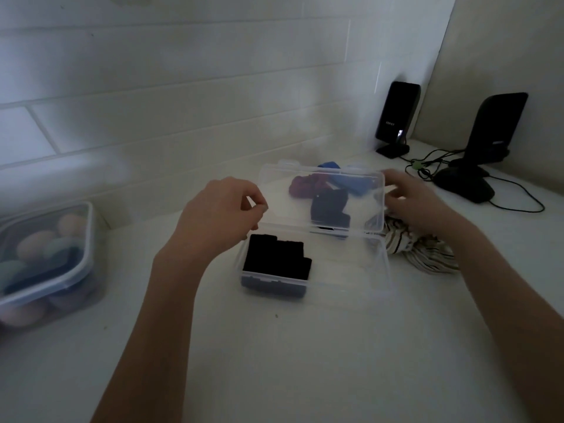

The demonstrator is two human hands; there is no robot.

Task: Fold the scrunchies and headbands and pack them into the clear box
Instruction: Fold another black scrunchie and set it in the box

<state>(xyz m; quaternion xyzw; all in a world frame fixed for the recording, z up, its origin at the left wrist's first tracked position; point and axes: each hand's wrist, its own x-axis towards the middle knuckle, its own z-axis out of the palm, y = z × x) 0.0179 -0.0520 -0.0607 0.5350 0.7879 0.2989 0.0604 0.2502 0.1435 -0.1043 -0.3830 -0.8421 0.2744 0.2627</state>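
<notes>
White counter [274,361], wide and bare toward the near edge; tiled wall close behind, side wall closing off the right. Plenty of room in front of the clear box [345,270], far less behind and to the right.

Clear box near the middle of the counter, hinged lid [320,199] raised and tilted, held at both ends. Left hand [219,215] at the lid's left edge, fingers [259,206] narrowed to a pinch there. Right hand [412,199] at the lid's right end, fingers blurred; cannot tell how tightly closed, though apparently gripping the edge.

Packing judged partly done: folded black piece [274,257] filling the box's left end, right end showing nothing inside.

Still loose behind the lid, seen through the plastic: maroon scrunchie [302,187], blue piece [351,178], dark navy piece [329,206]. Striped fabric piece [412,248] just beside the box on the right, under the right wrist.

Next move, as a judgement: lid laid fully back or held steady with one hand, the other freed for the striped piece, then a fold and a tuck into the right end.

Edges worth minding: two black stands [396,117] with trailing cables [518,193] at the far right, near the right hand's path; lidded container of egg-shaped sponges [45,254] well apart on the left.
</notes>
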